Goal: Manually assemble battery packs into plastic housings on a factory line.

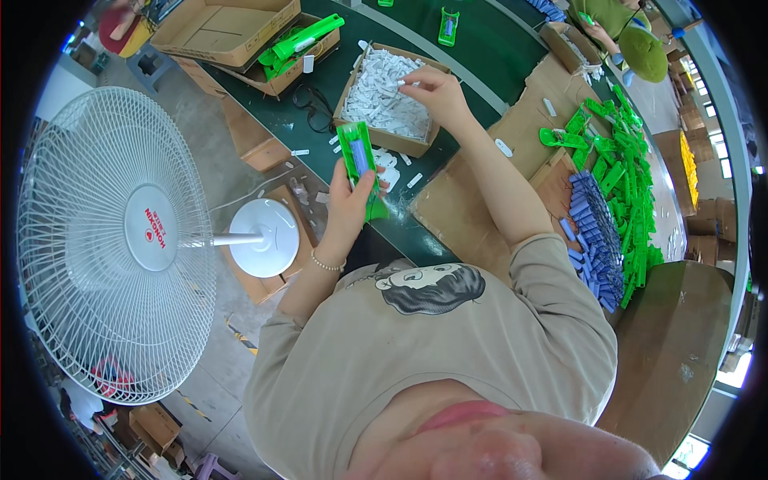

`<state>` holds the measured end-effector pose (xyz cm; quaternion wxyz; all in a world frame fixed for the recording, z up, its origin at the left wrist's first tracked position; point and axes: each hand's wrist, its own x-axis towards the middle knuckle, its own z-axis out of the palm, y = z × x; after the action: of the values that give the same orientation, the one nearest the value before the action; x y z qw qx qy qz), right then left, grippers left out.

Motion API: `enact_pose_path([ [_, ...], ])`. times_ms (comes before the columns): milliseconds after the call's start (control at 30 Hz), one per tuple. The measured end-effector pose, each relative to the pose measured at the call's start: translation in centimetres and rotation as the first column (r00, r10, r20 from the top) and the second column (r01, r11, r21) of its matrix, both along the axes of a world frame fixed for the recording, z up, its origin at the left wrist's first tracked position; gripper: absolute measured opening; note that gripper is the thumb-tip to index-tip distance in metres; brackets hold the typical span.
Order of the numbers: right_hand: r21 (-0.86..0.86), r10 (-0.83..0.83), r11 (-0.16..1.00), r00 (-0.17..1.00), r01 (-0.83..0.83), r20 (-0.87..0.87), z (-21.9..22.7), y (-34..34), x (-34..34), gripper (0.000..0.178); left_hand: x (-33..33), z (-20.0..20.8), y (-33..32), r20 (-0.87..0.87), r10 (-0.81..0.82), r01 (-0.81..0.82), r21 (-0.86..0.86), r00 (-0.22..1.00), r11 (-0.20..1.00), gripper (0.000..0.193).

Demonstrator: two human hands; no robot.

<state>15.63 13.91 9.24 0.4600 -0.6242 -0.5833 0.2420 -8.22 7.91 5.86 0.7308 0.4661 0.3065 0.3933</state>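
Note:
My left hand (352,192) is closed round a long green plastic housing (353,141), held upright near the table's front edge. Inside the housing lies a blue-purple cylinder (359,158) that looks like a battery. My right hand (438,92) reaches over a cardboard box (412,146) filled with small white pieces (382,94). Its thumb and forefinger are pinched together on what looks like one small white piece (402,83). Below the box, several flat white pieces (389,176) lie on the green table, partly behind my left fingers.
To the right, a pile of green plastic parts (628,188) borders stacked blue cylinders (596,240). A cardboard sheet (460,208) covers part of the table. A white fan (120,240) stands at the left, near open cartons (232,36). Another person (608,32) works at the far right.

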Motion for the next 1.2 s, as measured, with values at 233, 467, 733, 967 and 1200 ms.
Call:
enact_pose_path([
  [233, 0.07, 0.015, 0.998, 0.996, -0.008, -0.093, -0.4, -2.1, 0.3, 0.014, 4.1, 3.2, 4.6, 0.103, 0.074, -0.085, 0.112, 0.992, 0.99, 0.032],
  [467, 0.095, 0.09, 0.994, 0.926, -0.059, -0.367, 0.5, -4.7, -0.8, 0.015, 6.8, 3.4, 5.4, 0.066, 0.054, -0.07, 0.278, 0.996, 0.958, 0.036],
  [733, -0.034, -0.039, 0.999, 0.998, 0.037, -0.049, 4.5, -7.5, 0.1, 0.015, 6.7, 2.3, 3.5, -0.215, -0.143, 0.201, 0.28, 0.966, 0.939, 0.032],
  [967, -0.21, -0.072, 0.977, 0.977, 0.029, -0.2, 5.1, -8.0, 0.9, 0.012, 7.3, 2.8, 2.3, -0.484, -0.092, 0.33, 0.434, 0.87, 0.838, 0.043],
  [1200, -0.337, -0.096, 0.938, 0.995, 0.08, -0.031, 5.6, -8.5, 2.5, 0.015, 6.8, 4.3, 2.3, -0.446, -0.342, 0.499, 0.302, 0.827, 0.812, 0.044],
])
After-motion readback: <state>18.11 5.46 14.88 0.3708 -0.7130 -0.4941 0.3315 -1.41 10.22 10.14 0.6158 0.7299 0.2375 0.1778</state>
